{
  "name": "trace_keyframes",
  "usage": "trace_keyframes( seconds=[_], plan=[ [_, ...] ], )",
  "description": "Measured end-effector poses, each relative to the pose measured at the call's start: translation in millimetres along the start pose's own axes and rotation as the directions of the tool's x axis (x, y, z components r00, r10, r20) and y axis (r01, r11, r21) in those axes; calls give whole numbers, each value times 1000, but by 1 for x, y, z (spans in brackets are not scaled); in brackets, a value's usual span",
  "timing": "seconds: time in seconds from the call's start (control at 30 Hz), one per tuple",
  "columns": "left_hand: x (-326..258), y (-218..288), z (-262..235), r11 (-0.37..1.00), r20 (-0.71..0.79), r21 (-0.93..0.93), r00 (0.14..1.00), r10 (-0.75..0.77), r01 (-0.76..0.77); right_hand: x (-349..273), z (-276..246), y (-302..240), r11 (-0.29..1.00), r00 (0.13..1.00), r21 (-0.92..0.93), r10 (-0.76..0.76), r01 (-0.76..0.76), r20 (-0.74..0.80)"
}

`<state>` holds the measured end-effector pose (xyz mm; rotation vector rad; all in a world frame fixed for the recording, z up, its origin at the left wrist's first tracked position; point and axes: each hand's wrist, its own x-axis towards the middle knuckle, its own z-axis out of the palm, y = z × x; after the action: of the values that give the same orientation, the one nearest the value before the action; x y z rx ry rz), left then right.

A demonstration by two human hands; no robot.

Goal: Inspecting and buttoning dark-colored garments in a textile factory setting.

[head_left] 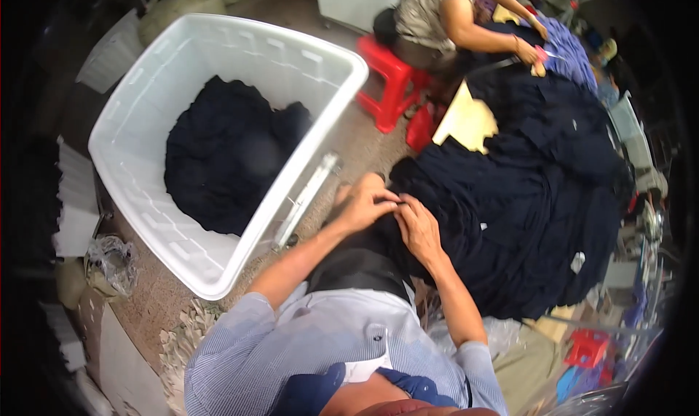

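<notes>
Over my lap, my left hand (364, 205) and my right hand (419, 229) meet, fingertips pressed together in a pinch. A small dark edge of cloth shows between the fingers; it looks like part of the navy fabric (539, 190) heaped beside my right hand. That heap is large and folded, with a few small white bits on it. To the left of my hands stands a big white plastic tub (218, 274), with a crumpled pile of dark navy cloth (222, 147) inside.
Across the heap a co-worker (466, 23) holds scissors (542, 55) by purple-blue cloth (571, 48). A red stool (389, 88) stands close to that person. Pale yellow sheet material (470, 117) lies on the fabric. A clear plastic bag (113, 259) rests on the floor at left.
</notes>
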<state>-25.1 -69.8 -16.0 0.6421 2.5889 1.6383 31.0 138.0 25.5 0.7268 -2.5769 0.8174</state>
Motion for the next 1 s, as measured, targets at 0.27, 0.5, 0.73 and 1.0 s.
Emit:
trace_keyframes(
  seconds=[0.27, 0.5, 0.73, 1.0],
  plan=[
    [-12, 6, 12, 976, 108, -215, 994, -4, 27, -6, -2, -3, 999, 1000, 43, 1, -2, 22],
    [-10, -25, 21, 818, 316, -516, 944, -95, 255, -1, -8, -7, 998, 999, 54, -16, 13, 49],
    [-8, -11, 7, 893, 262, -431, 965, -11, 128, -7, -6, -1, 998, 997, 57, -7, 3, 75],
    [-15, -18, 28, 912, 121, -409, 992, 17, 34, -9, -3, 0, 979, 993, 179, 79, -93, 83]
  ],
)
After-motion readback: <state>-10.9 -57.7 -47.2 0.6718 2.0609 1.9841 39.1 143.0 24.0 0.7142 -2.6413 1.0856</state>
